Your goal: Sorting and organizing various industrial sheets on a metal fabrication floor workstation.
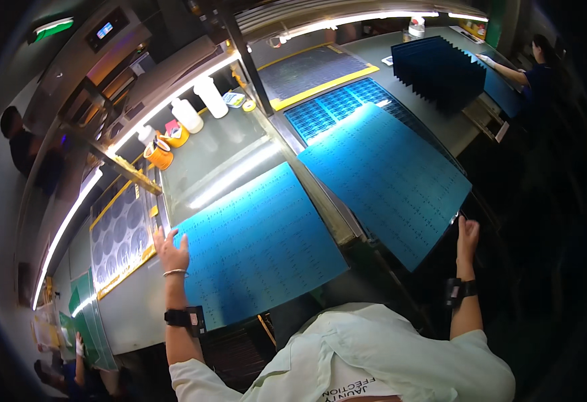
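Observation:
A blue panel (260,248) with rows of small dark marks lies flat on the bench in front of me, its near edge overhanging the front. At its left edge is my left hand (171,253), open with fingers apart, over or touching the border. A second, similar blue panel (387,181) lies at an angle to the right, its near corner sticking out past the bench. Close beside that panel's right edge, my right hand (468,238) is closed with fingers curled. A small bright spot shows by its fingertips; what they hold, if anything, cannot be made out.
Beyond the right panel lies a blue patterned sheet (337,110). White bottles (187,115) and orange tape rolls (158,155) stand at the back. A dark post (250,63) rises between benches. A rack of dark panels (437,70) and a co-worker (545,70) are at far right.

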A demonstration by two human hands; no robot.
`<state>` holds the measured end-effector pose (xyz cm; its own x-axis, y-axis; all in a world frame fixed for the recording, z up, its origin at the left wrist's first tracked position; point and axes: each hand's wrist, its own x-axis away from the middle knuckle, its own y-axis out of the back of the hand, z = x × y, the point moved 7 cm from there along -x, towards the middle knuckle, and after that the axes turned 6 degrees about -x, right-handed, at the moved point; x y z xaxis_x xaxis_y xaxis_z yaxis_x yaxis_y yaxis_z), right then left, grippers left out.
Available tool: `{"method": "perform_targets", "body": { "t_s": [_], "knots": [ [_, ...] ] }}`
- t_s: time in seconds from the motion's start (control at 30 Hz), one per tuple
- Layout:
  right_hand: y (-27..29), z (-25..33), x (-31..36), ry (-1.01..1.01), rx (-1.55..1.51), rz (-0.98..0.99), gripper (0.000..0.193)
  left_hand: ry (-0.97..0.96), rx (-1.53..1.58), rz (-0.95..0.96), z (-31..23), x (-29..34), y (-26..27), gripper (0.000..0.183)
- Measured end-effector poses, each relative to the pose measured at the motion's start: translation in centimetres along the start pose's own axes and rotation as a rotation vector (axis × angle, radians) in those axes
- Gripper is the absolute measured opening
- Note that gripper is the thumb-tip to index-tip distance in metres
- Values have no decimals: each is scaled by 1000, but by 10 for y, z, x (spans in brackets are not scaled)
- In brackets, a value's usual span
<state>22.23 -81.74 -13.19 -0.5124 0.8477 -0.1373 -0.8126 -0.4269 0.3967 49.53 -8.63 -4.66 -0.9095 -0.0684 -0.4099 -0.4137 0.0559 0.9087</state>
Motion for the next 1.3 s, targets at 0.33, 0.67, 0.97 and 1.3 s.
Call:
{"method": "perform_targets", "body": {
  "t_s": [0.33, 0.67, 0.97, 1.3],
  "knots": [
    [-48, 38, 11, -525, -1096, 245, 33, -398, 653, 527, -224, 21, 32, 28],
    [7, 224, 45, 690, -378, 360, 25, -55, 2481, 1430, -393, 83, 69, 89],
    [-88, 175, 120, 1054, 358, 825, 45, 732, 2517, 1493, -427, 139, -29, 74],
    [-109, 185, 144, 956, 62, 861, 15, 758, 2608, 1473, -438, 152, -44, 79]
  ]
}}
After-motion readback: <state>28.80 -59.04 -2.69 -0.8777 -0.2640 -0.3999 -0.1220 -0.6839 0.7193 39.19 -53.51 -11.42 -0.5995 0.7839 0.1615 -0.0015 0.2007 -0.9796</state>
